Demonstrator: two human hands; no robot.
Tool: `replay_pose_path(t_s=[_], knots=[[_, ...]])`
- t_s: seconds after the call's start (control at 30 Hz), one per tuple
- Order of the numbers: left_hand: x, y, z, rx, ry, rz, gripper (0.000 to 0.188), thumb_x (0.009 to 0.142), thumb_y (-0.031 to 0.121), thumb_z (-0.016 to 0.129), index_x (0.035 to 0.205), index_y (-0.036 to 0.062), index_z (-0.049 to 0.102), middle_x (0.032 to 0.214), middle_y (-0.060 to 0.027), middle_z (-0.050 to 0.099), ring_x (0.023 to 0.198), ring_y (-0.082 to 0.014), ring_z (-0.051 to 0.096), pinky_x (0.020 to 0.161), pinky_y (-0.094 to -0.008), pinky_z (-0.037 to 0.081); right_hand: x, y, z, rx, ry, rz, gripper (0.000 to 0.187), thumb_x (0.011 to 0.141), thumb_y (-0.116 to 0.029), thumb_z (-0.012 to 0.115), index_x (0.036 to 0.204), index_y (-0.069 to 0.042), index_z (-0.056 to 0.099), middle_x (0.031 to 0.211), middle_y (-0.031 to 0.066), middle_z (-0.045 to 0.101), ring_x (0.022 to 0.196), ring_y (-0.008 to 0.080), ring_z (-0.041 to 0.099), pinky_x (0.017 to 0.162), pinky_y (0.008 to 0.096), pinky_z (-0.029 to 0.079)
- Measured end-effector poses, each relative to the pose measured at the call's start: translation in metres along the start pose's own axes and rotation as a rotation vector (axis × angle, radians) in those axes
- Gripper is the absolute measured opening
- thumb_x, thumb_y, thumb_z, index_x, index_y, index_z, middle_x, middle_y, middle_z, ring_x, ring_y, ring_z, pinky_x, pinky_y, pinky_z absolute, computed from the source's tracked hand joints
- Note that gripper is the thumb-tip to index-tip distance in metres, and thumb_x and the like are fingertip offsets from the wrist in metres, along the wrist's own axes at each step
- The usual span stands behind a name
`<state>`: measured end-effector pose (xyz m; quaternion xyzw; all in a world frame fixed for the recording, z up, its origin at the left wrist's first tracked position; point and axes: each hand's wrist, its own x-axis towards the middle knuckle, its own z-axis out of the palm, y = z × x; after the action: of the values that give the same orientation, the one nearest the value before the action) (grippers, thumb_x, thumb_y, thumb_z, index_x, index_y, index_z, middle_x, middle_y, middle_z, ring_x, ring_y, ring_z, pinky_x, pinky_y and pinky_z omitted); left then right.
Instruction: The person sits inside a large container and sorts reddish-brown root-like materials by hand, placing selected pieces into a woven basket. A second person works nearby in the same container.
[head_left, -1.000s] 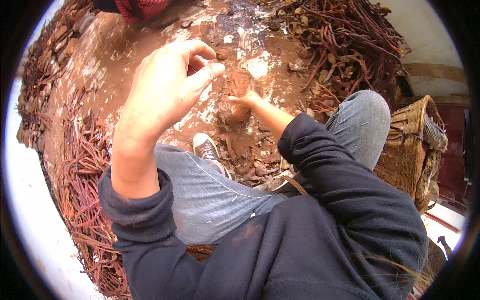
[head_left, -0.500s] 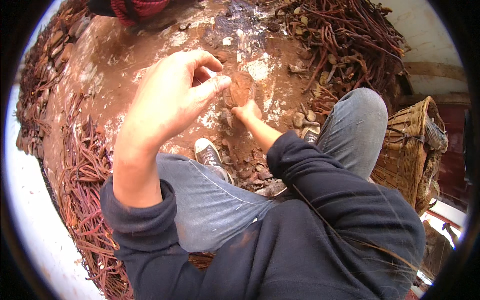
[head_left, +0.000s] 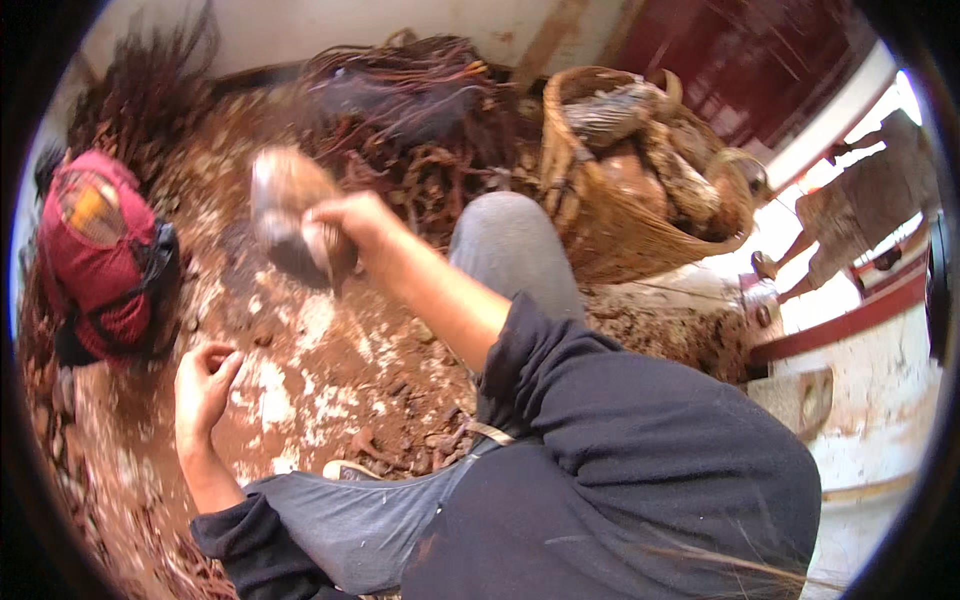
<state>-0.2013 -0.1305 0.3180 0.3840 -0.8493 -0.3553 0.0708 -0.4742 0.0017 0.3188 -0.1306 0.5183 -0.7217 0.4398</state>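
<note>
Into the head view, and it's the right hand doing the gripping: fingers wrapped around one brown lump, raised over the floor and badly blurred. The left hand is lower and further left, well apart from that lump, fingers loosely curled with a gap at the thumb.

Now the count! One lump in the grip, one red knitted bundle at the far left showing an orange-yellow patch, one dark clump of twigs beyond it. Up top, one heap of reddish stems, too tangled to number. Small brown scraps lie between the person's knees, a single shoe tip poking out beside them.

And over at the upper right, one woven basket, tilted, its mouth showing at least four big chunks, mostly brown, one grey and ridged.
</note>
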Motion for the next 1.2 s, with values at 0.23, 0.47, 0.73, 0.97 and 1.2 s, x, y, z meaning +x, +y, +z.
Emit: replay_pose_path(t_s=[0.23, 0.47, 0.73, 0.97, 1.2], knots=[[-0.02, 0.05, 0.015, 0.206, 0.059, 0.041, 0.024, 0.077, 0.02, 0.07, 0.094, 0.0032, 0.066, 0.074, -0.0119, 0.066, 0.068, -0.0225, 0.063, 0.066, -0.034, 0.048, -0.121, -0.215, -0.152, -0.45, 0.365, -0.677, 0.021, 0.079, -0.017, 0.062, 0.085, 0.002, 0.068, 0.062, 0.012, 0.062, 0.056, 0.0199, 0.062, 0.051, 0.0306, 0.05], [-0.041, 0.07, 0.028, 0.26, 0.012, 0.0, 0.026, 0.075, 0.019, 0.071, 0.093, 0.0017, 0.066, 0.077, -0.0135, 0.067, 0.07, -0.0201, 0.065, 0.066, -0.0323, 0.05, -0.176, -0.333, -0.302, -0.605, 0.859, -0.724, 0.017, 0.066, -0.01, 0.076, 0.075, 0.002, 0.068, 0.068, 0.0087, 0.064, 0.053, 0.0174, 0.061, 0.052, 0.0306, 0.049], [-0.03, 0.059, 0.035, 0.359, 0.014, 0.027, 0.03, 0.073, 0.025, 0.072, 0.095, 0.0044, 0.066, 0.079, -0.0141, 0.066, 0.074, -0.0265, 0.065, 0.07, -0.0367, 0.05, -0.098, -0.323, -0.456, -1.443, 0.725, 0.037, 0.052, 0.082, -0.041, 0.067, 0.115, -0.001, 0.06, 0.109, 0.0134, 0.064, 0.1, 0.0232, 0.06, 0.085, 0.0369, 0.047], [-0.044, 0.055, 0.025, 0.243, -0.042, -0.078, 0.032, 0.072, 0.028, 0.073, 0.093, 0.0054, 0.066, 0.079, -0.0152, 0.066, 0.074, -0.0266, 0.065, 0.067, -0.0362, 0.05, -0.071, -0.343, -0.399, -1.672, 0.845, -0.03, 0.041, 0.077, -0.035, 0.07, 0.102, -0.003, 0.067, 0.087, 0.0103, 0.069, 0.077, 0.0193, 0.064, 0.071, 0.0361, 0.051], [-0.035, 0.027, 0.058, 0.481, 0.018, 0.386, 0.043, 0.077, 0.04, 0.068, 0.106, 0.0078, 0.063, 0.088, -0.0154, 0.067, 0.086, -0.0316, 0.064, 0.076, -0.042, 0.049, 0.031, -0.37, -0.287, -1.664, 0.209, -0.928, 0.028, 0.09, -0.021, 0.054, 0.1, 0.002, 0.064, 0.09, 0.0106, 0.066, 0.084, 0.017, 0.06, 0.081, 0.0295, 0.046]])
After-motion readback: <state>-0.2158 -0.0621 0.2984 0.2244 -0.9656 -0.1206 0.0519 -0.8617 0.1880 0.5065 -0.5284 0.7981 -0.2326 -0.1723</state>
